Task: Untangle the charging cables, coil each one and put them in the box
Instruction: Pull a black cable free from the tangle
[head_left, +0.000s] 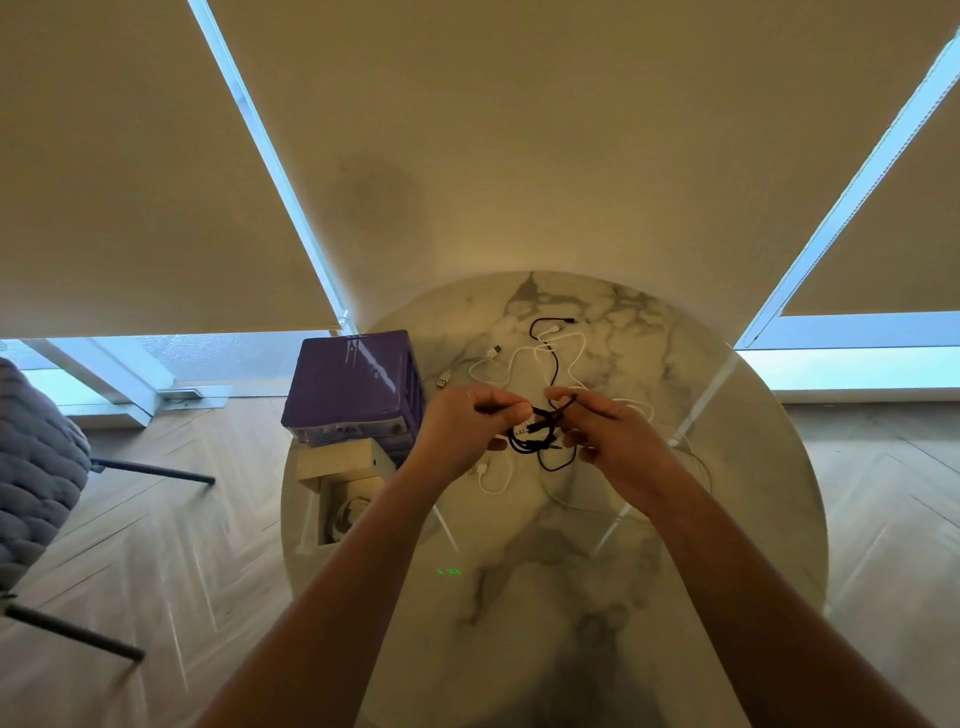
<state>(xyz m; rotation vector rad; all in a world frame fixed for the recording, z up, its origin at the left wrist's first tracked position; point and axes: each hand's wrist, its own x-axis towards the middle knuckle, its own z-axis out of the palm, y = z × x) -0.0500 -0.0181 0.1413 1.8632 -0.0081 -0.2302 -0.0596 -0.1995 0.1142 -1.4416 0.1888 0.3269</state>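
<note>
— Pinching the black cable (540, 436) from both sides, that's the picture: a small dark tangle hangs between the two hands, lifted just above the bench (649, 545).

— Who has what?

— The left hand (462, 431) has its fingers (506, 408) curled round one strand, thumb pressed on it. The right hand (615, 441) nips another strand of the same black cable near the top of the knot, with the lower fingers curled in under it. Both are grasping, neither released.

— And the rest of the bundle?

— A loop of that black cable droops below the hands, and a further black run (553, 358) snakes away across the marble toward the far edge. White cables (571, 353) lie loose on the bench beyond the hands, with USB plugs (444, 381) pointing left; another white end (488, 475) curls just below the left wrist.

— The box?

— An open white box (337, 493) sits at the left rim of the round bench, something coiled inside it, too dim to name. Just behind it stands a purple box (353, 384), closed and shiny.

— Surroundings?

— Herringbone wood floor (182, 545), a grey quilted chair (36, 467) at far left, and beige roller blinds (519, 130) drawn over the windows ahead.
</note>
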